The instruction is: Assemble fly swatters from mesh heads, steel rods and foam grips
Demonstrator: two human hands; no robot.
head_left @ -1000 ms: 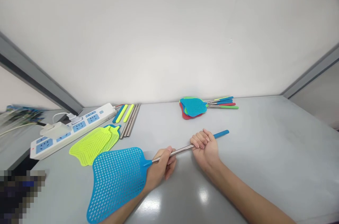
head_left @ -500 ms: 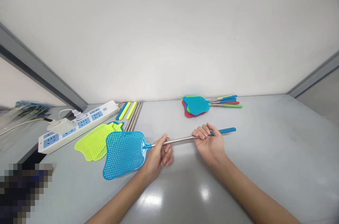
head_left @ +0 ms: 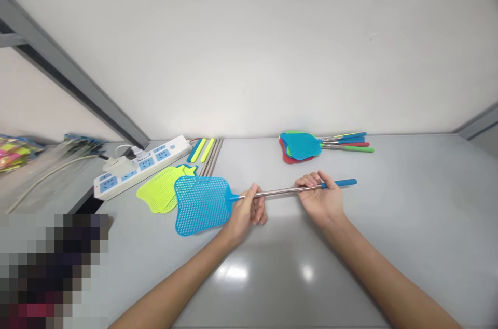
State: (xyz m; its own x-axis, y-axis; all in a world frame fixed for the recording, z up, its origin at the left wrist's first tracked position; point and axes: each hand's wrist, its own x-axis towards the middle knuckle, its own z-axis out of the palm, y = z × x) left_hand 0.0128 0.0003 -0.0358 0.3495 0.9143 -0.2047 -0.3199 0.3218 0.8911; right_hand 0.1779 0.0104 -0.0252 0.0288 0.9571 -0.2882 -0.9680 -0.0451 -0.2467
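Note:
A blue fly swatter (head_left: 202,205) lies across both hands above the grey table, its perforated head to the left. My left hand (head_left: 249,212) is closed round the metal rod just behind the head. Further right, my right hand (head_left: 321,199) grips the rod where it meets the blue handle, palm turned up, with the handle's end sticking out past the thumb. Left of the swatter, yellow swatter heads (head_left: 157,191) lie overlapped, with a bit of blue showing beneath them. Behind these are loose yellow and blue handles (head_left: 198,150) and several metal rods (head_left: 212,156).
A pile of whole swatters (head_left: 301,146) in blue, red and green lies near the back wall. At the left stands a white power strip (head_left: 132,173) with plugs and a cable. Plastic-wrapped items (head_left: 81,145) sit beyond the frame post on the left.
The view has swung left, so everything sits further right and slightly higher. Both hands keep their hold on the blue fly swatter, with little visible shift along it.

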